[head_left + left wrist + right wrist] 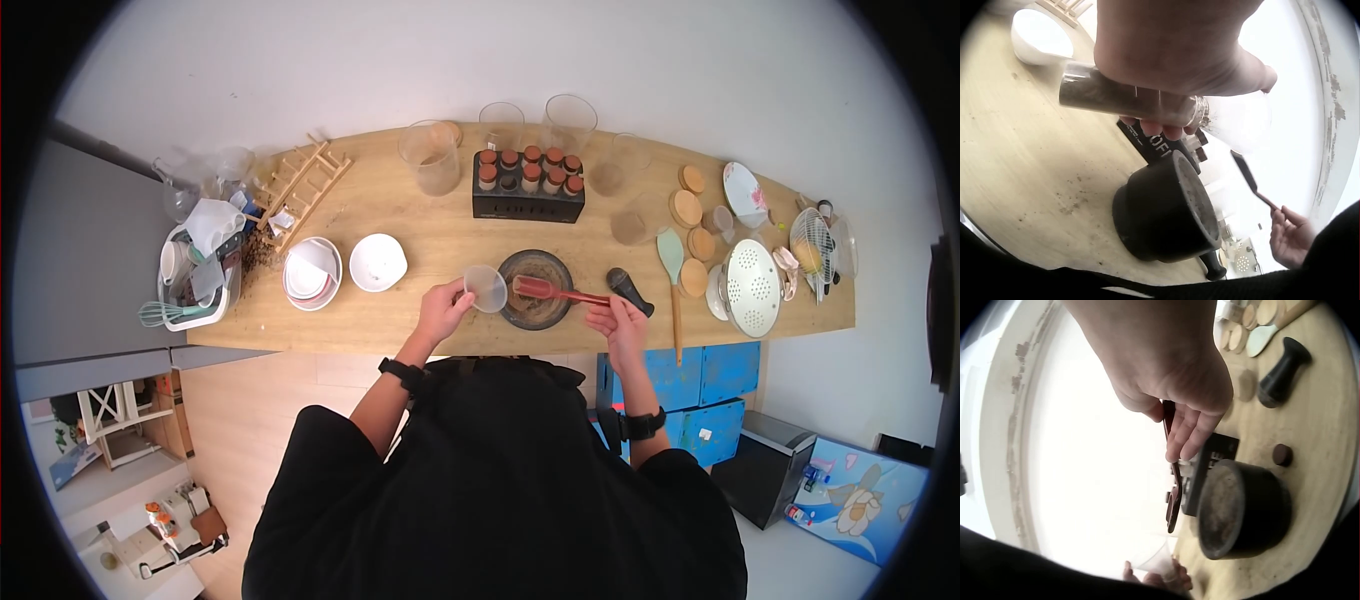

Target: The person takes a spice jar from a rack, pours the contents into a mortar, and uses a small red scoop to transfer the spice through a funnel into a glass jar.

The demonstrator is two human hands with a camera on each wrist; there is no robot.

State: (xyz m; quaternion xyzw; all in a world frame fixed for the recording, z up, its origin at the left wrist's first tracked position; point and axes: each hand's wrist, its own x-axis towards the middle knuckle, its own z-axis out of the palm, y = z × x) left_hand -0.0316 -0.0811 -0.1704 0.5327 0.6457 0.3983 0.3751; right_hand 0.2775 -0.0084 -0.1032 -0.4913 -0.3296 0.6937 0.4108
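Note:
My left hand [445, 312] grips a glass tube [1110, 94] of brown powder, held slanted in the left wrist view. A clear funnel [485, 288] sits at the tube's mouth. My right hand [622, 330] holds a red scoop [536, 287] by its handle, thumb and fingers pinching it. The scoop overlaps the black mortar [1160, 212] in the head view, its bowl end towards the funnel. Brown powder [1224, 506] lies inside the mortar. A black pestle [630, 290] and a small dark brown cap [1282, 455] lie on the table near the mortar.
Behind the mortar stands a black rack [528, 206] of red-capped tubes, with glass jars [432, 165] around it. White bowls [378, 262] are at left. On the right are a green spatula [670, 258], wooden lids [686, 208] and a white colander [752, 288].

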